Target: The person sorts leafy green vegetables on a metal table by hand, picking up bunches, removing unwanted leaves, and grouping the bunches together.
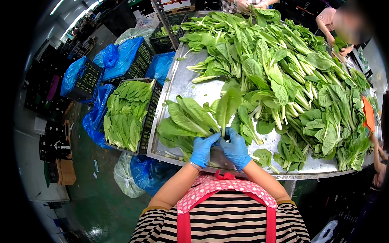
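My left hand (201,150), in a blue glove, grips a small bunch of leafy greens (190,117) by the stem ends, leaves pointing up and left. Close beside it, my right hand (235,149), also gloved in blue, pinches the base of a single upright leaf (227,111). The fingertips of both hands nearly meet, and they hide the cut ends. Under the bunch, more loose leaves (170,138) lie on the metal table (190,65). A large heap of pale-stemmed greens (267,70) spreads beyond my hands and to the right.
Left of the table stands a black crate (149,118) packed with greens (127,112). Behind it are crates covered in blue plastic (124,57). Plastic bags (152,173) sit below the table's near left corner. Co-workers' hands (250,5) handle greens at the far side; another person (329,27) stands far right.
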The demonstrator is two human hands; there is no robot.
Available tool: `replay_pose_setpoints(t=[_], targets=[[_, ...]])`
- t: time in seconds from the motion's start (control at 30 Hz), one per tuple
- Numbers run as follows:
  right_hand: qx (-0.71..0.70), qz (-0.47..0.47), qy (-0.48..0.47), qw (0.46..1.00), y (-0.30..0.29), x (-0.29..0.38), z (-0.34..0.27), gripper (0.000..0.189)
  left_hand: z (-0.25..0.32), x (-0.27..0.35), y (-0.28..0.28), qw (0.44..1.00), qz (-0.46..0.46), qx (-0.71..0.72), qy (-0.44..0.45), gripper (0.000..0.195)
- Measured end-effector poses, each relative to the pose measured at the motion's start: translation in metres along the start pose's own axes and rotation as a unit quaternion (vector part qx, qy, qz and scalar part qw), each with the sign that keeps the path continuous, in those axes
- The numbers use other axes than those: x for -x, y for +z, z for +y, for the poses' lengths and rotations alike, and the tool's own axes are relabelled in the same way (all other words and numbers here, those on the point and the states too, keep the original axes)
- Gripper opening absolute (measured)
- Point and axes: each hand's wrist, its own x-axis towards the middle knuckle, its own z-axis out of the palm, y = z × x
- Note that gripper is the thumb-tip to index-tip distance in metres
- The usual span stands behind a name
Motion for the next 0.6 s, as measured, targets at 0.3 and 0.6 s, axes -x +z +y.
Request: replay_pose_setpoints(t=[0.3,0.6], targets=[[-0.359,-0.061,0.157,0.918,0.015,-0.003,0.025,0.015,-0.003,-0.006,-0.004,0.999,0.031,-0.025,-0.018,0.017],[-0.257,0.031,0.138,0.956,0.022,0.005,0.034,0.016,-0.007,-0.005,0.004,0.999,0.024,0.021,-0.009,0.020]])
